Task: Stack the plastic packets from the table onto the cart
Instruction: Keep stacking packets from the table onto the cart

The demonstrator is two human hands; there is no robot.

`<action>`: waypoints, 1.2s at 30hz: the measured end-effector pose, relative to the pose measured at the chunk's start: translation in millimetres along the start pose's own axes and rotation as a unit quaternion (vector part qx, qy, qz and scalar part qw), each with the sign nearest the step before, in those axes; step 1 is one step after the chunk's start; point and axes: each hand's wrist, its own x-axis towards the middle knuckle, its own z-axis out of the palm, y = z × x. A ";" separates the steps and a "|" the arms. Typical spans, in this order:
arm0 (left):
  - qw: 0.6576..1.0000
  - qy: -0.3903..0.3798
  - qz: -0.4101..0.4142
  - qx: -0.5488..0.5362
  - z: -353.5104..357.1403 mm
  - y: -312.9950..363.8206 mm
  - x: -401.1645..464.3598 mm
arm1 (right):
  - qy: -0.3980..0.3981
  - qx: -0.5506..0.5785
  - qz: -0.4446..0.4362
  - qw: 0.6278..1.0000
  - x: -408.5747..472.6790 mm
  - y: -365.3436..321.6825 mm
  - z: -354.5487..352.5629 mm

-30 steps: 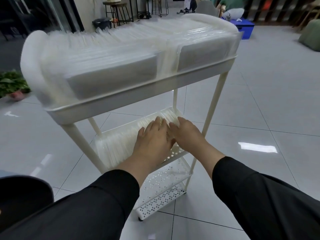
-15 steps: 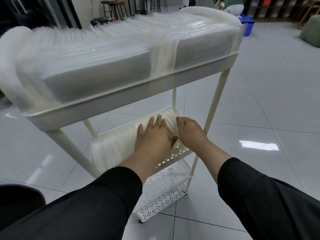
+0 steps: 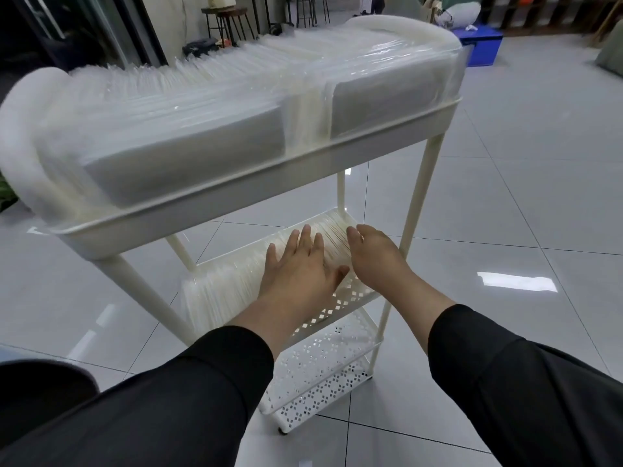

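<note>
Glossy grey tiled floor (image 3: 539, 183), wooden stools (image 3: 224, 20), blue crate (image 3: 483, 45)

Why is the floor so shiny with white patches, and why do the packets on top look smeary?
Head view: ceiling light bounces off the glossy floor tiles as glare; the top-shelf packets sit close and blurred; the wide lens bends the cart.

White cart (image 3: 416, 210), three tiers. Top tray packed with upright plastic packets (image 3: 188, 106). Middle shelf holds a second packet row (image 3: 229, 281); left hand (image 3: 298, 264) rests flat on it, right hand (image 3: 376, 256) beside, fingers curled over the row's end.
</note>
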 end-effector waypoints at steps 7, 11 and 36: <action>0.990 0.119 0.007 -0.077 -12.9 -3.3 -25.1 | 0.078 0.040 -0.072 0.993 -30.0 -10.8 -2.1; 0.988 0.111 -0.017 -0.102 -33.1 -4.2 -70.6 | 0.064 0.066 -0.125 0.988 -64.5 -22.8 2.5; 0.761 0.360 -0.538 -0.038 -132.6 -275.3 -795.5 | -0.326 -0.013 -0.618 0.716 -528.9 -449.2 158.7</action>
